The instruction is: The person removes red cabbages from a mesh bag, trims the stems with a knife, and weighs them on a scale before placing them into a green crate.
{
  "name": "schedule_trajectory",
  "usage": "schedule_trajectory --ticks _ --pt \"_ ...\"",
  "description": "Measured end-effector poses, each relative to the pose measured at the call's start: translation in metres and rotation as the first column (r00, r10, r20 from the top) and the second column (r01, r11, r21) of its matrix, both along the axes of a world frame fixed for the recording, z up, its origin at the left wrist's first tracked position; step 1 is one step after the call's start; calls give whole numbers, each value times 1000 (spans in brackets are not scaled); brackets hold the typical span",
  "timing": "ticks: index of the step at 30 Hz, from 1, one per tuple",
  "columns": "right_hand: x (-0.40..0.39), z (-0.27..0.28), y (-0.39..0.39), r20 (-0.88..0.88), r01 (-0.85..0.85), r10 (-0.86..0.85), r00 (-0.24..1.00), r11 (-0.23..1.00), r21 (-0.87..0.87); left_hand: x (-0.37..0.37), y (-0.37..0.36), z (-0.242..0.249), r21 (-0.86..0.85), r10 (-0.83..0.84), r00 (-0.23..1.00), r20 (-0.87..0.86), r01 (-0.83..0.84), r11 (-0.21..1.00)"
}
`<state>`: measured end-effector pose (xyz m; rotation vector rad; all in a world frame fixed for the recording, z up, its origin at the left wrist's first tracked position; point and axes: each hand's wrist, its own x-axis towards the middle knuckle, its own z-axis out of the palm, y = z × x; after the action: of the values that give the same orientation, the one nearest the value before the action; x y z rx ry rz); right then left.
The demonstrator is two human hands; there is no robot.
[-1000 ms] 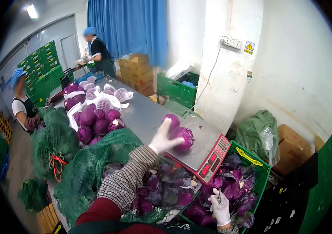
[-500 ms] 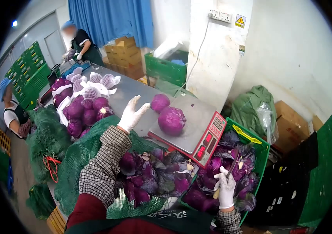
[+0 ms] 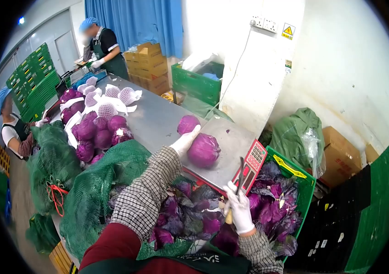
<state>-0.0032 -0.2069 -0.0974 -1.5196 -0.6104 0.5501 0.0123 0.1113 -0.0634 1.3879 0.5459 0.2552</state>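
My left hand (image 3: 186, 141), in a white glove, reaches to the edge of the scale (image 3: 224, 132) with its fingers stretched out. It lies against or just beside a large red cabbage (image 3: 203, 151) on the scale plate; contact is hard to make out. Just beyond the fingertips sits a smaller red cabbage (image 3: 188, 123). In my gloved right hand (image 3: 239, 206) is a knife (image 3: 241, 171) with a dark blade pointing up and a pale wooden handle. That hand is over loose cabbage leaves (image 3: 187, 214), close to the scale's red keypad.
A green crate (image 3: 305, 201) of leaves stands at the right. Left of my arm lie a green mesh sack (image 3: 96, 192) and piled red cabbages (image 3: 103, 132), with white foam nets (image 3: 117, 96) behind. Two people in blue caps stand at the far table (image 3: 146, 116) and the left.
My left hand has moved right and down to the cabbages on the scale. My right hand has shifted left and up with the knife, from the crate towards the scale's keypad.
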Motion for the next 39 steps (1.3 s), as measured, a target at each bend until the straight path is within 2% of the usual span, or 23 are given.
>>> schedule_trajectory --ticks 1,2,3,4,7,10,12,13,14,15,16,17,20,22,24,25,26,28,29,32,33,34,39 --pt "2 5 16 -42 -15 15 999 1000 16 -3 6 -5 -64 -107 994 12 108 992" --pt "4 10 31 -83 -28 30 996 999 31 -3 9 -14 -78 -105 994 43 108 991" --pt "0 44 51 -306 -7 19 952 999 42 -6 10 -22 -92 -102 992 72 108 990" --pt "-1 44 65 -381 24 24 924 992 121 -20 2 -12 -80 -84 995 51 88 993" --pt "7 3 77 -305 110 -92 948 993 42 -74 -31 46 -9 -36 998 56 37 999" --pt "-12 48 58 1 -6 5 1000 995 95 -114 -22 25 -367 173 943 284 -59 928" --pt "-19 62 55 357 -107 65 932 989 101 -129 -54 29 -691 123 899 420 229 685" --pt "-19 63 55 563 -130 39 826 984 122 -140 -71 34 -776 122 859 497 377 505" --pt "-20 64 55 726 -140 -17 688 978 156 -158 -85 34 -703 112 840 532 364 611" --pt "-23 67 50 663 -191 26 748 965 178 -173 -97 33 -620 92 822 563 346 704" --pt "-26 71 45 594 -236 71 802 950 206 -189 -99 33 -397 -162 807 568 441 805" --pt "-29 73 39 520 -273 115 846 932 238 -195 -95 37 -273 -379 753 538 581 767" --pt "-39 77 29 494 -270 149 857 945 183 -209 -101 69 95 -483 791 375 486 869" --pt "-45 88 25 512 -235 110 852 954 186 -218 -113 77 77 -428 822 375 433 898" --pt "-48 94 21 688 -171 39 724 977 125 -224 -119 73 80 -378 828 414 381 921" --pt "-50 95 19 764 -130 6 645 986 102 -229 -126 72 93 -335 847 412 327 940" --pt "-49 94 16 911 -59 -14 412 997 43 -235 -133 74 105 -291 863 412 272 956" --pt "-61 104 -5 747 -169 100 657 985 16 -242 -139 68 177 -221 876 429 158 971" --pt "-68 110 -13 708 -211 149 691 978 0 -244 -143 67 203 -193 873 448 111 973" --pt "-88 115 -23 702 -298 288 652 948 -112 -247 -154 68 275 -140 855 500 -4 962" --pt "-93 117 -24 801 -257 246 546 959 -120 -249 -157 71 296 -137 860 492 -17 955" --pt "-94 120 -25 705 -335 350 617 927 -167 -251 -160 73 317 -134 865 484 -31 948" --pt "-103 126 -30 747 -299 346 568 932 -205 -258 -167 80 436 -129 887 443 -88 895"
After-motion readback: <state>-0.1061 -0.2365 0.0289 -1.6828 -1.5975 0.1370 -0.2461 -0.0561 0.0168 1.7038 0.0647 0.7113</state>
